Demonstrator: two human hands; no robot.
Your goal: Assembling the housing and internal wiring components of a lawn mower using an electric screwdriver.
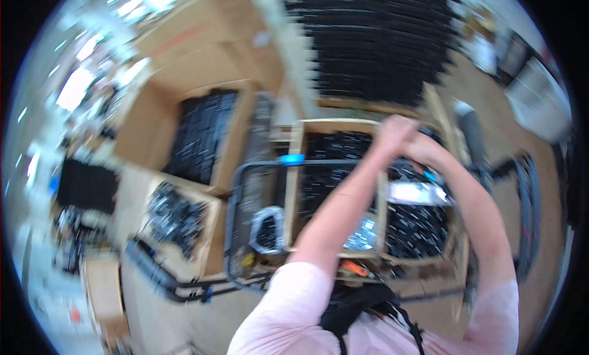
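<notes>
My left hand (396, 133) and my right hand (424, 150) are close together over the far side of the work area, both with fingers curled. Motion blur hides whatever may be between them. Beneath my arms lies a dark tubular frame (230, 226), with a band of blue tape (292, 159) on its far bar. Under the frame, a divided wooden bin (296, 192) holds many small black parts (331, 148). A shiny pale packet (417, 194) rests on the black parts in its right section, just nearer than my right hand.
Left of the bin stands a large open cardboard box (138, 131) of black pieces. Bagged dark parts (175, 217) lie nearer. A tall stack of black bars (374, 42) rises behind. An orange-handled tool (354, 268) sits at the near edge. Curved padded tubes (153, 274) jut out left.
</notes>
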